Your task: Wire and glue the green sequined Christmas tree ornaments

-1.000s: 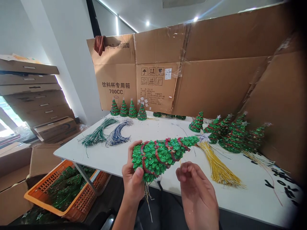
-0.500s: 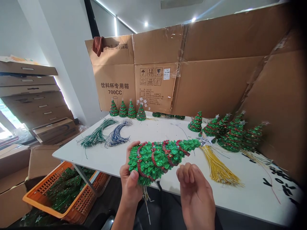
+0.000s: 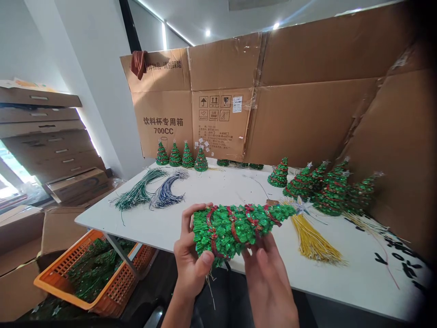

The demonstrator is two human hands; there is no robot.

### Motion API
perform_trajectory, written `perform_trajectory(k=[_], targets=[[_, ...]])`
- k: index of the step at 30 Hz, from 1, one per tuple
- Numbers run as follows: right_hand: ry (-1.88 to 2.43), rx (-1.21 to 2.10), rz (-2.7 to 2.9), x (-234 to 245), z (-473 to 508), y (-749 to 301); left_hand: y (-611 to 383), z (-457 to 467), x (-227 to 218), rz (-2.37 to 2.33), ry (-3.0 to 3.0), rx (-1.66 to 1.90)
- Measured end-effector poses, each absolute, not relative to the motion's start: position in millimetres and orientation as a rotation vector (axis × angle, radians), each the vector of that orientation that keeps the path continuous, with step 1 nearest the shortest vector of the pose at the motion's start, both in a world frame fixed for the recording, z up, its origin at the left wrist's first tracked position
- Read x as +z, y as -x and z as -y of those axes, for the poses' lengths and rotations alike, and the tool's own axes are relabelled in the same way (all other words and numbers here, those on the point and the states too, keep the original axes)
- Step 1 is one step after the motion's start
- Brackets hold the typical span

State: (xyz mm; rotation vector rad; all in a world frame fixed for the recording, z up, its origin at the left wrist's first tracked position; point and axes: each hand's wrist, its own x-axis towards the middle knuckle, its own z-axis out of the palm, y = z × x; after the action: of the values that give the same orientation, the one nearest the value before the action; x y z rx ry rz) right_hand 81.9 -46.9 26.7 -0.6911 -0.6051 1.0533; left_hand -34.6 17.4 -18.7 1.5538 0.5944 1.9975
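I hold a small glittery green Christmas tree [image 3: 235,225] with a red garland and a silver star tip, lying sideways over the near edge of the white table [image 3: 218,196]. My left hand [image 3: 191,259] grips its wide base, thumb across the bottom, with thin wires hanging below. My right hand [image 3: 268,273] presses against the tree's underside near the middle, fingers curled up onto it.
A bundle of yellow wires [image 3: 312,239] lies right of the tree; green wires [image 3: 138,191] and blue wires [image 3: 167,191] lie at left. Finished little trees [image 3: 327,187] stand at right and others along the cardboard wall [image 3: 307,91]. An orange basket [image 3: 85,278] of green parts sits on the floor.
My right hand rose from below and came onto the tree's underside. The tree shifted slightly right and lower, and my left hand regripped its base.
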Motion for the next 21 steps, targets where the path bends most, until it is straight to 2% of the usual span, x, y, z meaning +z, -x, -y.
perform_trajectory(k=[21], targets=[[0.638,1.216,0.403,35,60,-60,27,-8,0,-0.468,-1.913,1.954]])
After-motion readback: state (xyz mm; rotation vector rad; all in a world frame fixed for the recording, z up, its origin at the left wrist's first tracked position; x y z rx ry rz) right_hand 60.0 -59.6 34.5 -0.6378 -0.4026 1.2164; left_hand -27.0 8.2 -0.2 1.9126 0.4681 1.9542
